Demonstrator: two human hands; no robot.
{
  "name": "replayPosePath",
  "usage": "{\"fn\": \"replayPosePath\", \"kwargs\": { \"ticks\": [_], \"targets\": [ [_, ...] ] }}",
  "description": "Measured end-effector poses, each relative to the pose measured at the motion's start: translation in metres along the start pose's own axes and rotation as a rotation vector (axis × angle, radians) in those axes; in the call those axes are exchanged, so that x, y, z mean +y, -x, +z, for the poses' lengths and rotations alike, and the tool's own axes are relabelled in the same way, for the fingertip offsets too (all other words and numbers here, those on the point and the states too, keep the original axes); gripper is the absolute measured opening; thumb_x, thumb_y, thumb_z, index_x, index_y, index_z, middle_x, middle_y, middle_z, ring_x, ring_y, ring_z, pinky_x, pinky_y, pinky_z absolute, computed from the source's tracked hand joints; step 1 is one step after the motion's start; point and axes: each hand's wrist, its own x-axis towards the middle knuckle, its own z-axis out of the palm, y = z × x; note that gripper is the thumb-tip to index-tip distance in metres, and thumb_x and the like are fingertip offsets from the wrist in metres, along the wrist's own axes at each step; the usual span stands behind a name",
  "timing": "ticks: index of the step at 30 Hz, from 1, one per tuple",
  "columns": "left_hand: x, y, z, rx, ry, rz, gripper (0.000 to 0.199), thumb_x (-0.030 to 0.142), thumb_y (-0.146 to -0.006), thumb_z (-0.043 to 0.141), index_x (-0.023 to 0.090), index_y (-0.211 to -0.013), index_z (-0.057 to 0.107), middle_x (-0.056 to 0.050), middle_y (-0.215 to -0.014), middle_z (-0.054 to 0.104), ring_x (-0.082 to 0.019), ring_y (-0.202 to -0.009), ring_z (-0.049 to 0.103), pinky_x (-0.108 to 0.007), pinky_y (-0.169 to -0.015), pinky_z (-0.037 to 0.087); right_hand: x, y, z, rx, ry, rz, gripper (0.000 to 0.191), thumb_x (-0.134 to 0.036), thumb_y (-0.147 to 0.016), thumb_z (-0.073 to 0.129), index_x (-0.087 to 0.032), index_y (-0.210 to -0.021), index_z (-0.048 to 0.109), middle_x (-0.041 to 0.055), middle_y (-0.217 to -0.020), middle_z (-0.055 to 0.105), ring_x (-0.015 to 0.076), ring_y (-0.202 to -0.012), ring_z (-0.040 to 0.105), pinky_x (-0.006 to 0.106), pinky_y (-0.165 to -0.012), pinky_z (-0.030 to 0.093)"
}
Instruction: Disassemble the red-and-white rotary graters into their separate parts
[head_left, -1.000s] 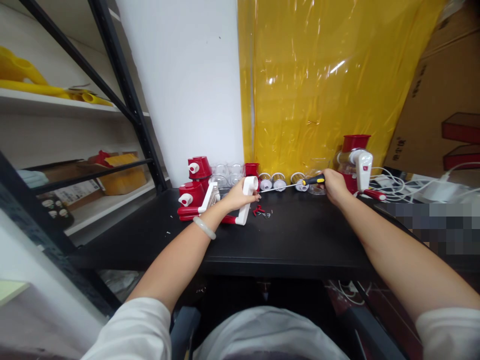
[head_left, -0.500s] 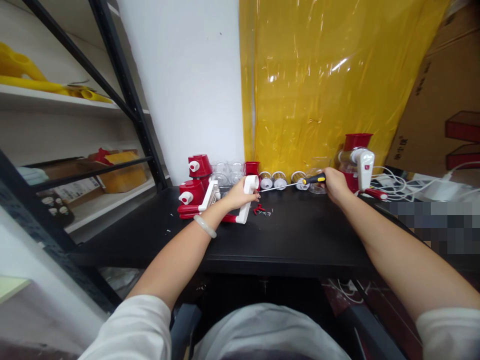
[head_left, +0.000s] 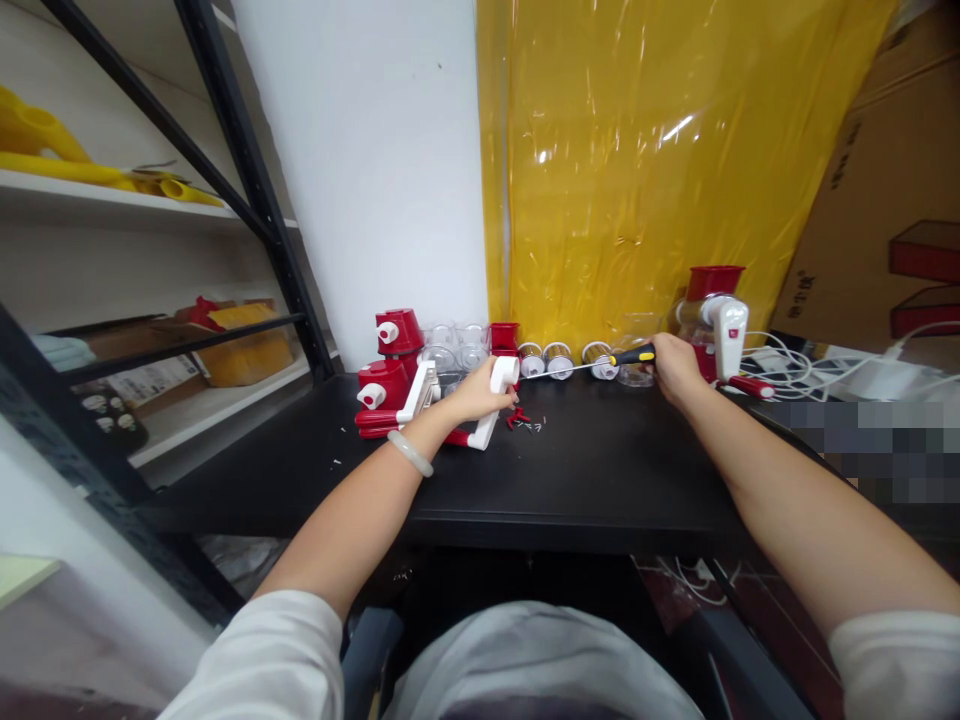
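Left hand: the left hand is closed around a white crank piece standing on the black table; the fingers wrap its far side and are mostly hidden.
Right hand: the right hand is clenched on the black-and-yellow handle of a screwdriver; most of the handle is covered by the fist.
Screwdriver: it lies nearly level above the table, its thin shaft running left to the top of the white crank piece. The tip is too small to make out, so whether it touches a screw cannot be told.
Crank piece: it leans against a red-and-white device lying beside the left hand; where one part ends and the other begins is hard to read.
Small parts: a few red and dark bits lie on the table just right of the crank piece, too small to identify.
Back row: clear jars and small metal-capped rolls stand along the yellow plastic sheet.
Right side: another red-and-white device stands just behind the right hand, partly hidden by it; white cables lie beyond, next to a blurred-out patch.
Left side: a shelf holds yellow items cut off by the frame edge.
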Motion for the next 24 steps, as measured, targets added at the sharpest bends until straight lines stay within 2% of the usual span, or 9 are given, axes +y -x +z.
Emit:
{"fn": "replayPosePath", "kwargs": {
  "ticks": [3,7,12,17,24],
  "targets": [
    [0.002,0.002,0.0,-0.04,-0.074,-0.048,0.041,0.003,-0.064,0.064,0.018,-0.097,0.045,0.001,-0.076,0.064,-0.018,-0.068,0.068,-0.031,-0.065,0.055,-0.003,0.004,-0.001,0.054,0.016,0.071,0.013,-0.02,-0.074,0.048,-0.019,-0.068,0.059,-0.0028,-0.046,0.048,0.013,-0.041,0.046,0.024,-0.041,0.034],
    [0.006,0.005,0.002,-0.08,-0.121,-0.134,0.038,0.004,-0.066,0.063,0.017,-0.097,0.045,0.002,-0.073,0.06,-0.016,-0.057,0.065,-0.028,-0.054,0.052,-0.006,0.012,0.0,0.052,0.187,0.031,0.016,-0.023,-0.077,0.051,-0.019,-0.063,0.056,-0.0031,-0.046,0.048,0.0129,-0.044,0.047,0.024,-0.043,0.032],
    [0.005,0.005,0.004,-0.107,-0.173,-0.235,0.039,0.003,-0.064,0.065,0.015,-0.098,0.049,-0.002,-0.079,0.064,-0.017,-0.056,0.066,-0.028,-0.053,0.054,-0.004,0.014,0.0,0.036,0.226,0.055,0.018,-0.025,-0.081,0.049,-0.019,-0.066,0.055,-0.0035,-0.046,0.049,0.0136,-0.044,0.05,0.024,-0.046,0.034],
    [0.001,0.004,0.007,-0.079,-0.188,-0.284,0.039,0.004,-0.063,0.066,0.013,-0.098,0.051,-0.006,-0.085,0.066,-0.017,-0.054,0.066,-0.028,-0.049,0.053,0.005,0.01,0.002,-0.007,0.232,0.058,0.017,-0.027,-0.081,0.05,-0.019,-0.069,0.058,-0.0034,-0.046,0.052,0.0136,-0.043,0.05,0.024,-0.046,0.034],
    [-0.002,0.003,0.009,-0.074,-0.117,-0.279,0.032,0.003,-0.062,0.069,0.015,-0.087,0.053,-0.002,-0.074,0.064,-0.015,-0.052,0.065,-0.024,-0.045,0.052,0.012,0.011,0.005,-0.06,0.272,-0.007,0.02,-0.027,-0.082,0.05,-0.019,-0.065,0.056,-0.0036,-0.045,0.052,0.0126,-0.043,0.048,0.023,-0.045,0.034]
  ]
}}
